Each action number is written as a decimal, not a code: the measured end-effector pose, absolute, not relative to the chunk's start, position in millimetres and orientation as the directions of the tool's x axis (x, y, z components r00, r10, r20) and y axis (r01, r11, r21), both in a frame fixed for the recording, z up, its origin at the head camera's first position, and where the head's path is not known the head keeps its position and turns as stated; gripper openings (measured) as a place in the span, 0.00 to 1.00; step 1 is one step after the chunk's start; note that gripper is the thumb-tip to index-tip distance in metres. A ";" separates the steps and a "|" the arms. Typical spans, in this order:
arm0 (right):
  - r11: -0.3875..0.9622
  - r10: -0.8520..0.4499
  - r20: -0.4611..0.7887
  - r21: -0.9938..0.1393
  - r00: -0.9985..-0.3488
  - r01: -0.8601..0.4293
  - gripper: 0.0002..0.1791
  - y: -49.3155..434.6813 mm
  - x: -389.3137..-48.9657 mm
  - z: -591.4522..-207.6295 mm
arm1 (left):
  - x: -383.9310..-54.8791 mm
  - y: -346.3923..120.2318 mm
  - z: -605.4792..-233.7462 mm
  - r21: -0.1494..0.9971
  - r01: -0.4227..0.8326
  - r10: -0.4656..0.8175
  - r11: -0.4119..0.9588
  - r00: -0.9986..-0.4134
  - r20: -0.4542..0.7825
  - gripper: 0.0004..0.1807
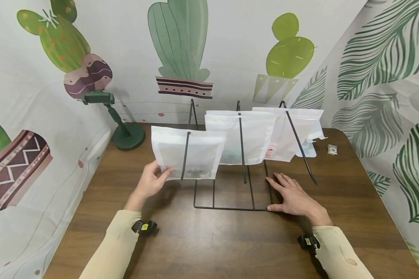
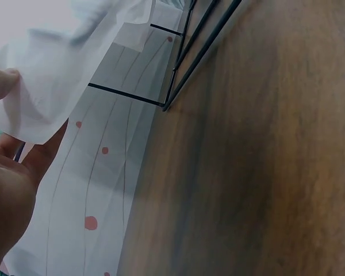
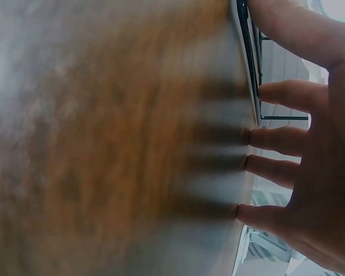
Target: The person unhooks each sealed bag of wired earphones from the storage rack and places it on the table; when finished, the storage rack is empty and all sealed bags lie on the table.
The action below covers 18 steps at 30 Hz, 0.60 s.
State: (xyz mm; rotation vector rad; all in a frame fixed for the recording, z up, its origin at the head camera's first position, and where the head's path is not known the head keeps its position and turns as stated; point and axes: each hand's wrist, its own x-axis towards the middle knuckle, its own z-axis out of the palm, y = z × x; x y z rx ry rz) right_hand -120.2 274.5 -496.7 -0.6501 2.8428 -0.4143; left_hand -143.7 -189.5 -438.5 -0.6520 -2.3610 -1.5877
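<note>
My left hand [image 1: 151,180] pinches the lower left corner of a white translucent pouch [image 1: 206,155], thumb in front and fingers behind. This pouch hangs on the left prong of a black wire display rack [image 1: 230,209]. In the left wrist view the thumb presses on the pouch's corner [image 2: 46,109]. My right hand [image 1: 293,197] rests at the rack's front right base corner with fingers spread. Its thumb and index finger touch the base wire, and the other fingertips [image 3: 244,211] are on the table. A middle pouch [image 1: 227,135] and a right pouch [image 1: 283,135] hang on the other prongs.
A green phone stand [image 1: 127,137] stands at the table's back left. A pale blue item [image 1: 309,149] sits behind the right pouch, with a small silver square object [image 1: 332,149] beyond it. A cactus-printed cloth [image 1: 230,46] hangs behind the wooden table [image 1: 209,248].
</note>
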 end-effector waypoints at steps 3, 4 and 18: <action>0.865 -0.448 -0.129 -0.314 -0.885 -0.392 0.53 274.8 -119.8 -496.8 | -142.0 -189.3 -438.9 0.820 0.479 0.239 0.312 -0.875 0.421 0.12; 0.865 -0.448 -0.130 -0.314 -0.884 -0.392 0.53 274.6 -119.8 -496.6 | -141.3 -189.2 -439.1 0.820 0.479 0.238 0.311 -0.875 0.421 0.12; 0.862 -0.454 -0.127 -0.315 -0.882 -0.398 0.53 275.7 -119.2 -496.7 | -130.5 -188.7 -441.2 0.823 0.486 0.256 0.293 -0.870 0.422 0.14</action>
